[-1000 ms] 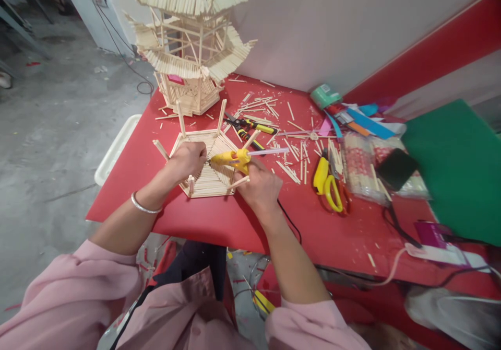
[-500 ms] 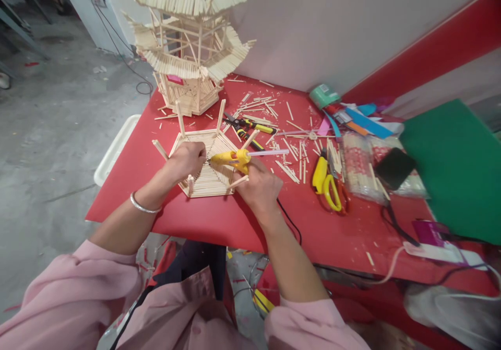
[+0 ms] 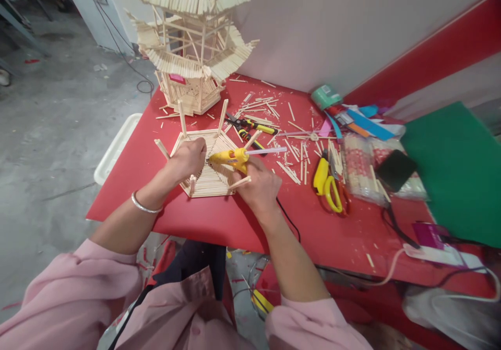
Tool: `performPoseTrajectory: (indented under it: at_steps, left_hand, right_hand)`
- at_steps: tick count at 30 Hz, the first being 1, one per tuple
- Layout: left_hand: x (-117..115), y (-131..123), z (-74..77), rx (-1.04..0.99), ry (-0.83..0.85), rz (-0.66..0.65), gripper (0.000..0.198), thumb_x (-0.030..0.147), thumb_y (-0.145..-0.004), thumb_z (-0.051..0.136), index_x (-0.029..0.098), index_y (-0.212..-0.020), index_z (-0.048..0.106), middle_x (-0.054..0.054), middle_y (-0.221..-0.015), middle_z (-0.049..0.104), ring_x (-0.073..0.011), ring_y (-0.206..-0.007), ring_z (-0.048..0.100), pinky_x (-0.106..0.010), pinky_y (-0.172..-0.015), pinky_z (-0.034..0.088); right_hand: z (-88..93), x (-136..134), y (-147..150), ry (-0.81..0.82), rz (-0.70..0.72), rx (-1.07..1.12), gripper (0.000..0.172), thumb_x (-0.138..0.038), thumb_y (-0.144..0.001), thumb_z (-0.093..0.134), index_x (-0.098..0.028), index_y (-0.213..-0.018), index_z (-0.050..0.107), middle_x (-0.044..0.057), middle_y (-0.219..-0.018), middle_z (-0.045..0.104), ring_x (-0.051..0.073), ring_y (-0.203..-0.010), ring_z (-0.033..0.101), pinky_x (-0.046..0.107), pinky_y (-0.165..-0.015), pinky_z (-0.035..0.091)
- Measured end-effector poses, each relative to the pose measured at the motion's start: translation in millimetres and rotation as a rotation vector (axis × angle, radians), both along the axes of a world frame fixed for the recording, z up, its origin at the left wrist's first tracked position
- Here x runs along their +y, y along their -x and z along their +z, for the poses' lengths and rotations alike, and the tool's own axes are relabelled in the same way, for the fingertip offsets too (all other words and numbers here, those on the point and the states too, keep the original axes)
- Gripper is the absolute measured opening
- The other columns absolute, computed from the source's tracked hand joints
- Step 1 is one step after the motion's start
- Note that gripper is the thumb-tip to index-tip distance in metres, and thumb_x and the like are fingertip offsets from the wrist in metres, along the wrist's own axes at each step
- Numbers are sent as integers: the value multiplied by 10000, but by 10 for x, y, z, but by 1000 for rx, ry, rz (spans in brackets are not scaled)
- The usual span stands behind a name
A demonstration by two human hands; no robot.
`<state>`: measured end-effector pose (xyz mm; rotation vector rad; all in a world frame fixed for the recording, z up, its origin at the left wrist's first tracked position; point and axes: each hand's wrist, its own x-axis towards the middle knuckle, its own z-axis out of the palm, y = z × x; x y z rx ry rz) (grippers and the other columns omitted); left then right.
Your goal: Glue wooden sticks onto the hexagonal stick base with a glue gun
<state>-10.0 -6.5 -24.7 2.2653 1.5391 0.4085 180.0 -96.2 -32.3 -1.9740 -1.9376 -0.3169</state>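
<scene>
A flat hexagonal base of glued wooden sticks (image 3: 213, 175) with short upright posts lies near the front edge of the red table (image 3: 219, 219). My left hand (image 3: 187, 159) rests on the base with fingers curled, pinching at its centre. My right hand (image 3: 259, 185) grips a yellow glue gun (image 3: 230, 157). Its nozzle points left at the base's centre, right beside my left fingertips, and a clear glue stick juts out of its back.
A tall stick pagoda model (image 3: 191, 42) stands at the table's back left. Loose sticks (image 3: 291, 151), black-and-yellow cutters (image 3: 252, 126), yellow scissors (image 3: 326, 183), a bagged stick bundle (image 3: 358, 167), a green sheet (image 3: 457, 167) and cables lie to the right. A white tray (image 3: 115, 146) sits left of the table.
Both hands and the glue gun have stayed almost where they were. Only the view has shifted slightly.
</scene>
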Motion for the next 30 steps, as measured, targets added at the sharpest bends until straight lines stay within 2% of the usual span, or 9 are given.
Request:
performPoseTrajectory:
  at_steps: [6, 13, 23, 30]
  left_hand:
    - [-4, 13, 1, -25, 43, -8, 184, 139, -853, 460, 166, -872, 641, -65, -782, 666, -183, -729, 579, -284, -676, 433]
    - [2, 19, -29, -27, 40, -5, 183, 138, -837, 461, 172, -862, 638, -60, -772, 658, -183, -730, 574, -285, -676, 430]
    - [-4, 16, -11, -33, 37, -5, 164, 137, -837, 472, 178, -845, 630, -59, -775, 656, -180, -729, 568, -278, -655, 412]
    - [-3, 16, 0, -46, 56, -5, 167, 136, -834, 469, 176, -837, 631, -55, -769, 655, -175, -721, 564, -273, -647, 407]
  right_hand:
    - [16, 18, -5, 47, -11, -23, 330, -341, -833, 560, -209, -1069, 750, 62, -987, 765, 130, -585, 558, 283, -534, 257]
    - [19, 27, -19, 21, 2, -26, 375, -341, -843, 518, -208, -1111, 743, 56, -899, 743, 132, -577, 536, 287, -535, 261]
    - [7, 20, -22, 28, 6, -20, 323, -342, -848, 538, -214, -1059, 746, 50, -919, 753, 128, -578, 551, 287, -541, 260]
    - [7, -17, -48, -37, -5, -39, 290, -318, -831, 563, -208, -1014, 760, 44, -860, 758, 126, -579, 560, 278, -535, 243]
